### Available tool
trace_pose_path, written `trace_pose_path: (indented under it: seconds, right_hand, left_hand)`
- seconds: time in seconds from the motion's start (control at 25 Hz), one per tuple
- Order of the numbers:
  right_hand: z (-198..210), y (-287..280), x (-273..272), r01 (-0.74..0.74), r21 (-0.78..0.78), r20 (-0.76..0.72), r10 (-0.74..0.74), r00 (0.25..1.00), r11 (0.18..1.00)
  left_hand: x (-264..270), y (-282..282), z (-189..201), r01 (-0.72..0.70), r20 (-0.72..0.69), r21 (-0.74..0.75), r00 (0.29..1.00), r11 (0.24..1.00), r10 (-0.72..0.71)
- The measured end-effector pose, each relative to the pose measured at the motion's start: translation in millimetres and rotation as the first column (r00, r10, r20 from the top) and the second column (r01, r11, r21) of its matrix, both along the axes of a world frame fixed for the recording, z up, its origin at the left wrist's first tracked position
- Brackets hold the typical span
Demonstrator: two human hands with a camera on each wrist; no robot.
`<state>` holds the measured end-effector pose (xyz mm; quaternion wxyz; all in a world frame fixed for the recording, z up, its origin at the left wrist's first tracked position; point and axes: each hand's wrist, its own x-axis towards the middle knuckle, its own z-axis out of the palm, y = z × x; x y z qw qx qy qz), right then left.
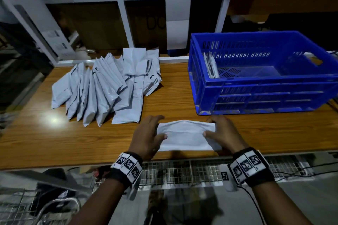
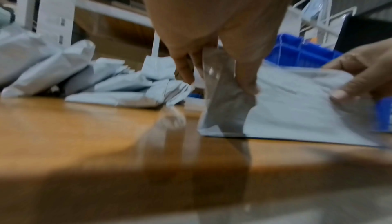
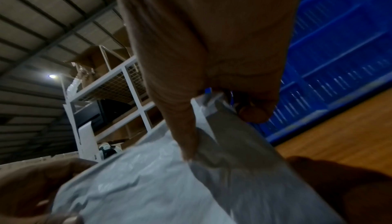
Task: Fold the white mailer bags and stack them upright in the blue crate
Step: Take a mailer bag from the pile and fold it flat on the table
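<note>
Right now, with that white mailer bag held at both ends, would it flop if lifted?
Probably floppy: the white mailer bag bows and wrinkles between the left hand and right hand. Likely light, since thumb and fingers at each end suffice to hold it. Its glossy film may be slippery, so the fold may spring open once released.

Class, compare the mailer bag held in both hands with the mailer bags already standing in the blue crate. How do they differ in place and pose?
1. The held mailer bag rests on the wooden table; the crate bags sit inside the blue crate.
2. The held mailer bag lies low, its far edge lifted by the left hand and right hand; the crate bags stand upright against the crate's left wall.

Both are white.
</note>
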<state>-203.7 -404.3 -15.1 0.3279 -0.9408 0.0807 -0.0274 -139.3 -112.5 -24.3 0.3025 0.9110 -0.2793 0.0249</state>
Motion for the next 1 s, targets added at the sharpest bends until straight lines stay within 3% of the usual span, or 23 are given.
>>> trace_pose_path:
  seconds: [0.08,0.16,0.24,0.32,0.44,0.64,0.76,0.84,1.0]
  right_hand:
    - [12,6,-5,0.016,-0.015,0.258,-0.012,0.966,1.000]
    - [8,10,-11,0.004,-0.055,0.391,0.018,0.920,0.998]
    - [-12,11,-22,-0.067,-0.046,0.353,0.079,0.932,0.997]
    - [-33,10,-36,-0.128,-0.002,0.196,0.126,0.973,0.992]
    - [-44,10,-45,-0.094,-0.057,0.067,0.097,0.993,0.994]
    - [-29,33,-29,-0.016,-0.103,0.305,0.047,0.951,0.995]
    - [-37,54,-7,-0.039,-0.096,0.444,0.078,0.893,0.995]
    - [-53,66,6,-0.039,-0.147,0.445,0.102,0.889,0.988]
    - [-81,84,10,0.022,-0.418,0.319,0.124,0.940,0.908]
  left_hand:
    - [-1,2,13,0.013,0.249,-0.007,0.968,1.000,-0.010]
    - [-2,6,9,0.034,0.371,0.006,0.928,0.999,-0.034]
    - [-7,8,-4,0.050,0.331,0.089,0.940,0.995,-0.077]
    - [-14,13,-22,0.053,0.244,0.216,0.964,0.975,-0.107]
    - [-26,16,-33,0.016,0.203,0.265,0.976,0.964,-0.072]
    - [-22,-18,-17,-0.035,0.266,0.129,0.964,0.991,-0.001]
    - [-13,-42,-25,-0.063,0.227,0.143,0.973,0.988,0.029]
    - [-10,-49,-39,-0.069,0.183,0.212,0.983,0.975,0.030]
    - [-2,-48,-54,-0.030,0.083,0.386,0.997,0.922,-0.002]
